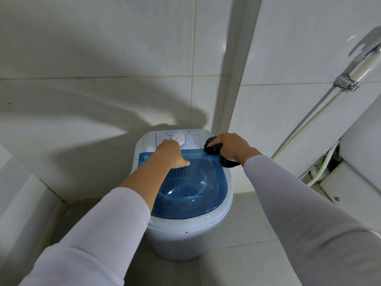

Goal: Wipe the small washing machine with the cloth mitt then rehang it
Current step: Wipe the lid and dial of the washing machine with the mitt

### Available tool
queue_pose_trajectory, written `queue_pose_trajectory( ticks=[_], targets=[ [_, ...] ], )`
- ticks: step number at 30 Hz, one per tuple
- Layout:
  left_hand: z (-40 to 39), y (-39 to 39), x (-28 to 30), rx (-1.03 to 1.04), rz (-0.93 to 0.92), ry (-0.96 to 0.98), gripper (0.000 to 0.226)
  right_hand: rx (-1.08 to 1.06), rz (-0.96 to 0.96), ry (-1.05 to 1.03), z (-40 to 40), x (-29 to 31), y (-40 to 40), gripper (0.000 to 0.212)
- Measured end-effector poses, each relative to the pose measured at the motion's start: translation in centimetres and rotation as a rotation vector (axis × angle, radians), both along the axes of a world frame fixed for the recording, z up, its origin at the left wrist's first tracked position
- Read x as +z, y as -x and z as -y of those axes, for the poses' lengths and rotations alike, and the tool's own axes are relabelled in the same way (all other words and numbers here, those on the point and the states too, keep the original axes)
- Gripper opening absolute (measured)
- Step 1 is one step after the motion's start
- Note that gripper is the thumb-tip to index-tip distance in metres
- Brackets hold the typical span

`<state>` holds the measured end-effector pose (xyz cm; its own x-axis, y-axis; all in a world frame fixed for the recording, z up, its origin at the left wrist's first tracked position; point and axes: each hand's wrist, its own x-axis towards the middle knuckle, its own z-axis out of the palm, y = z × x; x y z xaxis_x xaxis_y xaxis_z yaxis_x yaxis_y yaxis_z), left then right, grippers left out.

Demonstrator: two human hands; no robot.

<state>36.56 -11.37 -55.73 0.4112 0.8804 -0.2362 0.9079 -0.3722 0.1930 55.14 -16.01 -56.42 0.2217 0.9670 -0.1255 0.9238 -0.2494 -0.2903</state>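
A: Where was the washing machine (186, 195)?

B: It stood on the tiled floor (247, 234) in the corner of the white tiled wall (103, 58), small and pale, with a see-through blue lid (195, 195) closed over a ribbed basket. Dark specks dotted its rim.

A: And the 2 hands?

B: The left hand (170, 152) lay on the back edge of the lid, just in front of the white dial (179, 139) on the control panel (192, 138). Its fingers were curled under and the thumb stuck out to the right over the lid. I could not tell whether it gripped anything.

A: The right?

B: The right hand (231, 146) clutched the cloth mitt (212, 148), a dark, bunched piece, at the machine's back right corner beside the panel. Part of the cloth hung out below the wrist, over the lid's edge.

A: Anything else in view?

B: Both arms wore light long sleeves (299, 203). On the right wall a spray head (365, 65) sat in a chrome holder (346, 82), its hose (309, 129) running down towards a white fixture (362, 153).
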Motion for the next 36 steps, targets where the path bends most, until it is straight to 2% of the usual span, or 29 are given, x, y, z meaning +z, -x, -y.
queue_pose_trajectory(
  ticks=[6, 10, 18, 24, 26, 30, 36],
  targets=[
    [0.1, 0.1, 0.1, 0.000, -0.006, 0.002, 0.064, -0.062, -0.027, 0.006, 1.7, -0.1, -0.2, 0.056],
    [0.2, 0.1, 0.0, -0.001, -0.015, -0.001, 0.065, -0.145, -0.125, 0.007, 3.2, -0.4, -0.5, 0.064],
    [0.3, -0.1, 0.0, 0.010, -0.015, 0.007, 0.066, -0.162, -0.236, 0.016, 6.1, -0.8, -0.4, 0.064],
    [0.7, 0.4, -0.2, 0.024, 0.084, 0.024, 0.069, -0.159, -0.256, 0.067, 8.5, 0.1, -0.2, 0.057],
    [1.0, 0.9, -0.5, 0.036, 0.166, 0.013, 0.073, -0.160, -0.215, 0.099, 8.9, 0.8, -0.4, 0.053],
    [2.1, 2.0, -0.7, 0.041, 0.288, 0.007, 0.086, -0.236, -0.233, 0.002, 9.3, 1.8, -0.7, 0.054],
    [4.6, 4.1, -0.1, -0.079, 0.077, 0.086, 0.117, -0.264, -0.275, -0.053, 9.2, 0.5, 0.9, 0.058]
  ],
)
